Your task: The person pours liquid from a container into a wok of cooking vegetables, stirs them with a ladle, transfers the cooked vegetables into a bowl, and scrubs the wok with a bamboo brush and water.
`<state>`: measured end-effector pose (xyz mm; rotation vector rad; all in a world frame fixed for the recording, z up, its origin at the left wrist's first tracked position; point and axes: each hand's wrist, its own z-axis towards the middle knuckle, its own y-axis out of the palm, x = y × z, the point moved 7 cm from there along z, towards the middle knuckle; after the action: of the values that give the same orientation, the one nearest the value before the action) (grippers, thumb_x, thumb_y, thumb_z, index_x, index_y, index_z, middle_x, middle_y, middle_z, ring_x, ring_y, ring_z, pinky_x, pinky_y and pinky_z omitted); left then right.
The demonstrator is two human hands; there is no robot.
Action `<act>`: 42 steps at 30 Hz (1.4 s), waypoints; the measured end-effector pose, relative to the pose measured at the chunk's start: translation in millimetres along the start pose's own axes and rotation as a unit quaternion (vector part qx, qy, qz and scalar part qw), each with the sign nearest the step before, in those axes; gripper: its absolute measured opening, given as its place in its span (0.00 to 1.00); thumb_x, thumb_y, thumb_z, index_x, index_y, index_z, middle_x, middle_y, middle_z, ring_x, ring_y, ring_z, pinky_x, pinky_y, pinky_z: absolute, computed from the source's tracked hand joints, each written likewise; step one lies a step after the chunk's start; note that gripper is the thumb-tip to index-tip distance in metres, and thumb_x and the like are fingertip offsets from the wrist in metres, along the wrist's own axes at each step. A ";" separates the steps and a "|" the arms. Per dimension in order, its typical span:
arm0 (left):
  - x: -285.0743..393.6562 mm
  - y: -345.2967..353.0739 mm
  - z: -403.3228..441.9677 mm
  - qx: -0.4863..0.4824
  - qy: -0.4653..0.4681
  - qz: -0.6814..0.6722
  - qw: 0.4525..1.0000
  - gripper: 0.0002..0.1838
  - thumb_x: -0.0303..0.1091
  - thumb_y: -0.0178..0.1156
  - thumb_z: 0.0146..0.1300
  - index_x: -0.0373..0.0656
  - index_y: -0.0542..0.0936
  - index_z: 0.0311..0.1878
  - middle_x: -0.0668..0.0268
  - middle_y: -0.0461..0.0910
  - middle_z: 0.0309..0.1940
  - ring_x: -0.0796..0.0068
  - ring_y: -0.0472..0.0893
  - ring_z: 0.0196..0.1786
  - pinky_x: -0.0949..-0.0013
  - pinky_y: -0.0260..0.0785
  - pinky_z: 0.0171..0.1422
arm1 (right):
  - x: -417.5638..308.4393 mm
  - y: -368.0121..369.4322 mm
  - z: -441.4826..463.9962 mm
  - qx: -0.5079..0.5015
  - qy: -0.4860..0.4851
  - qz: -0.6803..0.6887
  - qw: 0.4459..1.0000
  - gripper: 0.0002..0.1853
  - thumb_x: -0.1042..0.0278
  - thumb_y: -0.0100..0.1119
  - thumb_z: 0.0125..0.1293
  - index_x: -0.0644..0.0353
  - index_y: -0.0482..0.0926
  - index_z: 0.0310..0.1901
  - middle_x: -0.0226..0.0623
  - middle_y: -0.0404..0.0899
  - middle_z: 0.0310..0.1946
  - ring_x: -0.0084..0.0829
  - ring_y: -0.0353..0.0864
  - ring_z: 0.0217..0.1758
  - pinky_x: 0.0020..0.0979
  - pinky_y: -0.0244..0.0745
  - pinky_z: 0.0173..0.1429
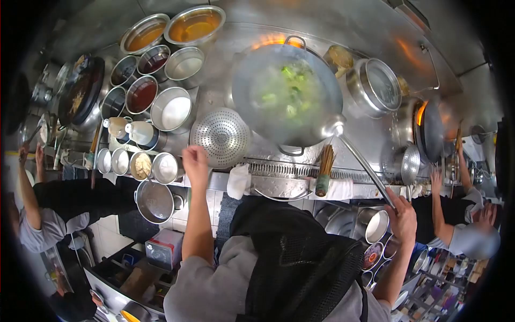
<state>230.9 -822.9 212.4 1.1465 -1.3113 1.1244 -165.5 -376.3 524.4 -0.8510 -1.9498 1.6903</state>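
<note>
My right hand (401, 217) is wrapped round the long handle of a metal ladle (360, 156). The ladle's bowl is at the lower right rim of a large steaming wok (252, 102), which holds green vegetables (292, 88) over flames. Beside the lower left rim of a round perforated strainer (221, 138), my left hand (195, 159) is closed with its fingers drawn together. Anything between those fingers is too small or hidden to make out. A bowl of white powder (165, 167) is just left of that hand.
Metal pots of sauces (142, 94) and two squeeze bottles (140, 132) stand to the left. A bamboo brush (325, 170) and white cloths (238, 181) lie along the front edge. Lidded pots (381, 86) stand right. Co-workers' arms (29, 193) (440, 209) show on both sides.
</note>
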 end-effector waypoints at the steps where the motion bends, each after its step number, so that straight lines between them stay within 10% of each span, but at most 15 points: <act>1: -5.5 8.9 -20.0 -0.028 -0.009 0.021 0.999 0.08 0.31 0.65 0.74 0.40 0.77 0.47 0.69 0.80 0.37 0.77 0.79 0.39 0.70 0.77 0.49 | 2.4 -3.6 2.6 -0.019 0.007 -0.022 1.000 0.31 0.75 0.70 0.62 0.50 0.80 0.69 0.46 0.84 0.39 0.49 0.86 0.39 0.46 0.80 0.46; 12: 29.1 48.6 -141.4 -0.060 0.071 0.223 0.970 0.08 0.26 0.66 0.71 0.34 0.81 0.49 0.61 0.86 0.39 0.71 0.86 0.42 0.66 0.79 0.51 | 13.2 177.8 147.1 0.066 -0.127 0.113 0.983 0.32 0.66 0.67 0.68 0.42 0.74 0.74 0.53 0.85 0.45 0.60 0.86 0.44 0.55 0.81 0.51; 20: 9.6 201.1 -182.9 -0.223 -0.276 -0.019 0.935 0.26 0.55 0.55 0.81 0.38 0.78 0.60 0.63 0.86 0.45 0.73 0.84 0.40 0.67 0.79 0.42 | -11.1 202.1 203.1 0.060 -0.202 0.353 0.912 0.26 0.68 0.66 0.69 0.50 0.77 0.69 0.58 0.87 0.47 0.60 0.87 0.50 0.50 0.82 0.55; 27: -9.8 278.7 -167.0 -0.194 -0.361 -0.145 0.900 0.27 0.58 0.49 0.83 0.38 0.76 0.55 0.58 0.86 0.43 0.66 0.84 0.40 0.58 0.80 0.45 | 55.4 181.5 126.3 0.004 -0.087 0.389 0.917 0.27 0.68 0.67 0.72 0.61 0.77 0.70 0.52 0.88 0.40 0.30 0.83 0.36 0.33 0.80 0.45; 35: -6.4 285.6 -173.3 -0.174 -0.352 -0.137 0.909 0.27 0.58 0.47 0.84 0.37 0.75 0.54 0.58 0.85 0.42 0.67 0.84 0.40 0.57 0.83 0.44 | 122.6 199.7 71.2 0.030 -0.014 0.439 0.898 0.27 0.70 0.65 0.75 0.61 0.75 0.73 0.27 0.77 0.29 0.19 0.71 0.26 0.27 0.68 0.31; 42: 2.0 268.1 -174.1 -0.202 -0.325 -0.119 0.916 0.30 0.61 0.49 0.82 0.38 0.76 0.57 0.61 0.85 0.43 0.70 0.84 0.39 0.60 0.82 0.42 | 64.5 183.4 85.3 0.026 -0.007 0.583 0.812 0.28 0.69 0.62 0.78 0.60 0.71 0.76 0.25 0.72 0.29 0.15 0.67 0.23 0.24 0.62 0.25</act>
<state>-16.3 -620.3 216.1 1.3647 -1.7418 0.2553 -237.3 -380.5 324.7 -2.3075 -1.3419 2.2692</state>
